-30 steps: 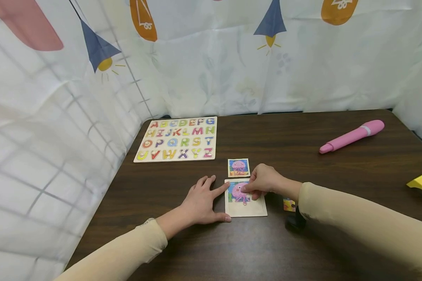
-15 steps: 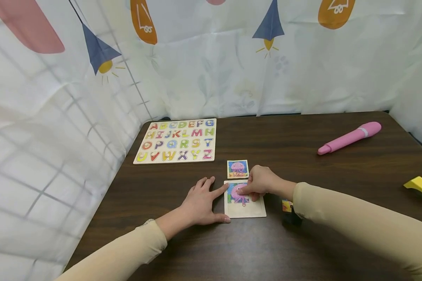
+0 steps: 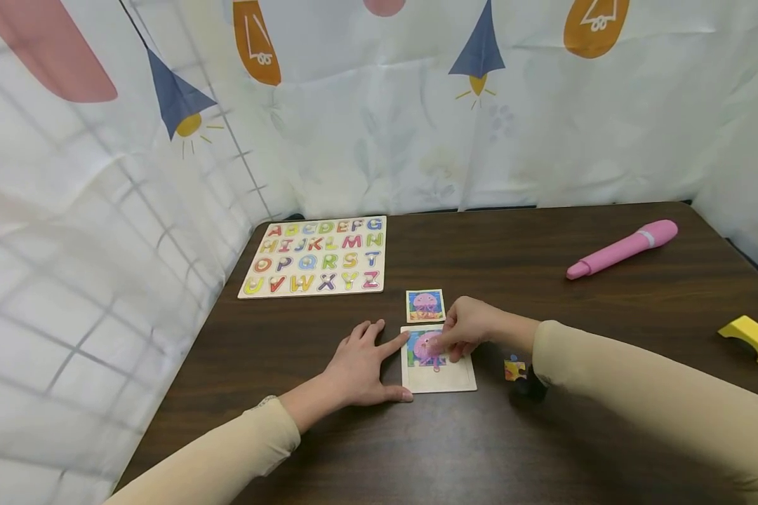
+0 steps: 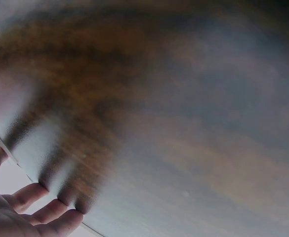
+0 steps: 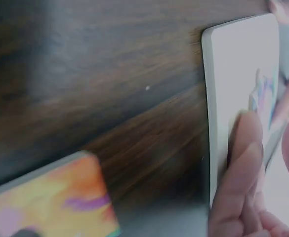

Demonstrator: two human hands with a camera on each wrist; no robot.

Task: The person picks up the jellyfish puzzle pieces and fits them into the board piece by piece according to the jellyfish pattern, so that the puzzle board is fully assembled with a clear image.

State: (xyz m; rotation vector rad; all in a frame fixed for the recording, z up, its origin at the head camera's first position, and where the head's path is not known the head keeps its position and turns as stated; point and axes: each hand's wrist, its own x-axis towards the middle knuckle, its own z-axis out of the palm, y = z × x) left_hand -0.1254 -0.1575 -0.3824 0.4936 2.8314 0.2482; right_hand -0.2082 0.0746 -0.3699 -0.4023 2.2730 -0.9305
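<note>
A pale puzzle board (image 3: 442,380) lies flat on the table, its upper left part filled with pieces of a pink jellyfish picture (image 3: 420,342). My left hand (image 3: 365,363) rests palm down to its left, fingers spread, with index fingertip and thumb at the board's left edge. My right hand (image 3: 474,327) reaches over the upper right of the board, fingers curled, and pinches a puzzle piece at the jellyfish; its fingers hide most of that piece. A loose yellow and orange puzzle piece (image 3: 514,369) lies right of the board, also large in the right wrist view.
Just behind the board lies a small jellyfish picture card (image 3: 425,306). A wooden alphabet board (image 3: 316,257) sits at the back left. To the right are a pink pen-shaped toy (image 3: 622,250) and a yellow arch block (image 3: 755,341). White printed cloth hangs behind the table.
The head view has tilted slightly, shifting everything a little. Both hands keep nearly the same places at the board; more of the loose piece shows beside the right sleeve.
</note>
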